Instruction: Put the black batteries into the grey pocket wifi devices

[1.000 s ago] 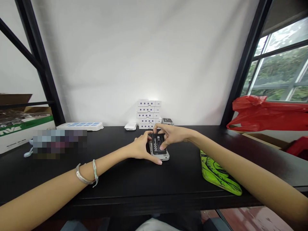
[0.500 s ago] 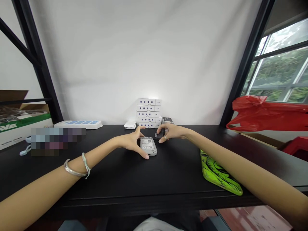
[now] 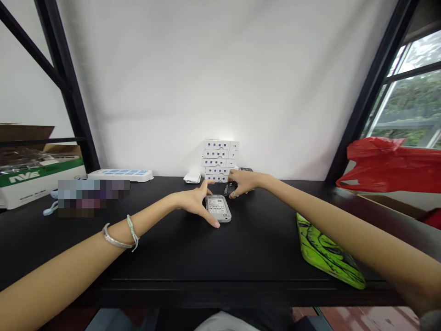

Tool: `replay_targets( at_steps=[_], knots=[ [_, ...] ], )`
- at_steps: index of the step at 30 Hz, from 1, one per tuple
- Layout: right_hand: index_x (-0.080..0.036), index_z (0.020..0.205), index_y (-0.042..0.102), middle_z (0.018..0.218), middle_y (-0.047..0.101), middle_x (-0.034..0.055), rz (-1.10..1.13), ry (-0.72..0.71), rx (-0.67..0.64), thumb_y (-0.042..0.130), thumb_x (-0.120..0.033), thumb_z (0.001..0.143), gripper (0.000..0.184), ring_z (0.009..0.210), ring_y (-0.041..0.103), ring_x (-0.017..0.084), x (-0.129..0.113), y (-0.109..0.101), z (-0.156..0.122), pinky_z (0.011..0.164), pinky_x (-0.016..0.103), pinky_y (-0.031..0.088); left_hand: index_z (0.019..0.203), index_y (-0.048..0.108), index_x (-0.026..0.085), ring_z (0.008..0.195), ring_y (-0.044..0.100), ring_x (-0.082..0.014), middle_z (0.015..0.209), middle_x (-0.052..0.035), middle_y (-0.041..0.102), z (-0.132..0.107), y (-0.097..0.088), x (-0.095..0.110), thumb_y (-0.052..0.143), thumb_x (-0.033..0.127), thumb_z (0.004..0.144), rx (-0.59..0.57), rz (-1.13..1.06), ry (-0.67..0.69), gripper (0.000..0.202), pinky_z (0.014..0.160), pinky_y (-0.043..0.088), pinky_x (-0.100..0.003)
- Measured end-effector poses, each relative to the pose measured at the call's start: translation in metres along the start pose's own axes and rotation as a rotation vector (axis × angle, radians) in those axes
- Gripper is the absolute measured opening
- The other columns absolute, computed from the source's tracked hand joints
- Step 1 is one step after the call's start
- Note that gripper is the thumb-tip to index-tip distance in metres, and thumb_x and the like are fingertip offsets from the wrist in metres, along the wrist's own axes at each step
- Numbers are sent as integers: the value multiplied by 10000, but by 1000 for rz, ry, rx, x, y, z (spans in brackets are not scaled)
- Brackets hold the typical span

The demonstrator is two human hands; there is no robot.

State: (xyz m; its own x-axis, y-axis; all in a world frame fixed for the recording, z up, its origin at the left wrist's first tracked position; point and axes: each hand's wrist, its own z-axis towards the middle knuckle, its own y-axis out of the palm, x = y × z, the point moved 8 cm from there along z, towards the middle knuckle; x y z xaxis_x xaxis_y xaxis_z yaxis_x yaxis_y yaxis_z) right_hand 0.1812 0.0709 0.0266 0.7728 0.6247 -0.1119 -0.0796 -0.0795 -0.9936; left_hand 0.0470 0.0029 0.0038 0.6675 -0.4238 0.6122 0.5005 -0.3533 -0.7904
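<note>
Battery (image 3: 228, 188) moved off device (image 3: 218, 207), pinched by right hand (image 3: 244, 181); could be dropped if held loosely. Left hand (image 3: 195, 202) spread, unclenched, beside device.

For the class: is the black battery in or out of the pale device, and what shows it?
Out: the right hand holds the battery beyond the device, whose printed label lies uncovered.

Device (image 3: 218, 208): pale grey, dark print on white
Battery (image 3: 227, 189): black, white lettering
Desk (image 3: 241, 253): plain black
Stacked boxes (image 3: 219, 162): white, rows of blue squares
Flat case (image 3: 325, 250): lime green, black swirls
Plastic bag (image 3: 389, 163): red
Power strip (image 3: 120, 175): white, light-blue panels
Carton (image 3: 41, 180): white, green band
</note>
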Motion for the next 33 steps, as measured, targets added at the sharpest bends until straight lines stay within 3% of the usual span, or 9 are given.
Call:
replay_targets(
  at_steps=[5,12,16,20,23,25,28,30,33],
  knots=[
    [-151,1111,594,818,665,53,-5,101,-151,634,-308,663,476,521,593,155,6,11,15,589,322,471,1424,64,238,1249,421,-331,1353,-133,430,1,3,0,812,540,399,-44,28,8,1304,1009,362,-422],
    [-181,1209,559,937,668,61,-24,83,-147,555,-166,682,528,454,582,121,8,18,10,563,303,472,1415,55,249,1263,401,-343,1365,-143,409,-2,4,2,811,531,401,-59,16,6,1296,1038,326,-444],
    [-187,1166,587,1125,607,99,-15,35,-57,539,-188,705,463,425,559,98,9,13,4,555,311,480,1408,32,246,1235,441,-334,1315,-147,461,1,1,2,815,520,411,-28,-31,33,1297,1037,333,-442],
    [-178,1084,610,1034,632,89,17,-53,241,584,-358,729,398,680,627,185,17,-23,-4,691,328,491,1392,50,250,1248,423,-338,1307,-168,459,18,-14,-8,810,509,438,72,-90,65,1246,1025,337,-479],
    [-153,1148,565,1060,610,128,-14,38,385,627,-524,675,605,946,587,277,46,-46,-13,827,383,467,1378,90,239,1261,397,-354,1301,-183,470,38,-27,-21,816,483,435,132,-135,80,1215,1023,321,-514],
    [-141,1273,469,1246,511,173,-14,142,352,662,-600,603,835,1124,495,336,72,-47,-16,931,436,416,1377,95,232,1261,392,-366,1300,-197,470,52,-31,-31,825,466,421,149,-148,77,1226,1018,317,-531],
    [-157,1419,259,1451,299,171,90,259,172,681,-641,557,1075,1295,313,375,106,-31,-18,1033,479,324,1385,57,227,1244,416,-360,1325,-219,435,65,-32,-42,827,463,429,155,-154,88,1250,991,353,-525],
    [-177,1439,205,1480,261,149,195,266,70,681,-630,570,1089,1319,283,364,117,-17,-17,1051,469,311,1385,47,216,1220,448,-341,1335,-232,414,69,-30,-47,821,479,447,163,-154,97,1245,973,386,-499],
    [-167,1435,197,1462,294,162,301,255,54,693,-599,581,1078,1310,314,338,123,-9,-14,1053,434,322,1373,95,184,1209,462,-323,1327,-243,411,69,-28,-51,809,499,474,188,-135,100,1190,969,400,-469]
  ],
)
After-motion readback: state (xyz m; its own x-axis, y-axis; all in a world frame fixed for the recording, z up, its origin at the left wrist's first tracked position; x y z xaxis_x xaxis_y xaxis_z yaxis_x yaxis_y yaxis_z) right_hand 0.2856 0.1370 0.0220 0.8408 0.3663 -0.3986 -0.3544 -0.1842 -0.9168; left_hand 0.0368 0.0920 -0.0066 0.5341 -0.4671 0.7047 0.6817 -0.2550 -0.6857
